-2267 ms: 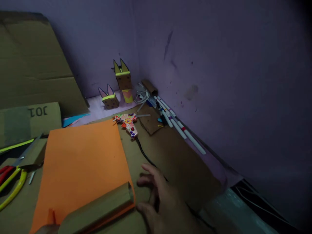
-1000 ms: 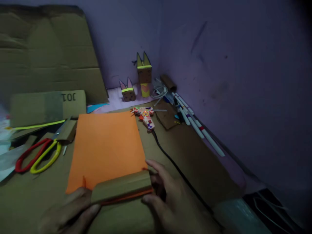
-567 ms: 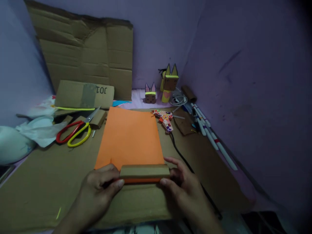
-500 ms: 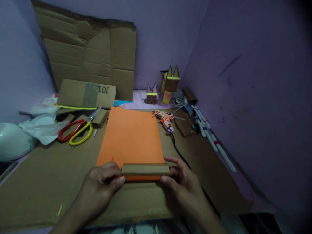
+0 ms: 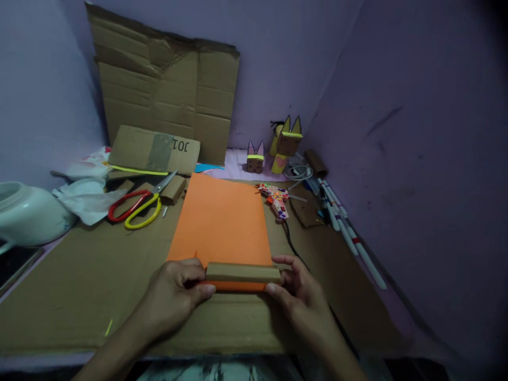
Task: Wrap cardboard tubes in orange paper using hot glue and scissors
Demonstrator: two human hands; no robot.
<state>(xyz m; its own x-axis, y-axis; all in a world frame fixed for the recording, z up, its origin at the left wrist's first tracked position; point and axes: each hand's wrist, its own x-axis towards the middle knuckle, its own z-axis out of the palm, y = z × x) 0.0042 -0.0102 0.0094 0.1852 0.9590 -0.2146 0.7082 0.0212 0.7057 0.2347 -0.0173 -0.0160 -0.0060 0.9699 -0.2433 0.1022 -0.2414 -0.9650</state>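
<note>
Cardboard strip [image 5: 243, 272] lying across near edge of orange paper sheet [image 5: 222, 219], on cardboard work mat [image 5: 79, 286]. Left hand [image 5: 178, 293] pinching strip's left end, fingers curled shut on it; right hand [image 5: 301, 288] gripping right end likewise. Probably light, fairly stiff, creasable; paper thin, floppy, easily torn. Best held at both ends. Scissors [image 5: 137, 206] well left; glue gun [image 5: 277, 197] beyond.

A matt orange paper sheet [image 5: 222, 217] was laid on rough brown cardboard [image 5: 79, 286]. A matt cardboard block [image 5: 243, 272] was seen at its edge. Scissors [image 5: 137, 207] showed glossy plastic handles and metal blades.
</note>
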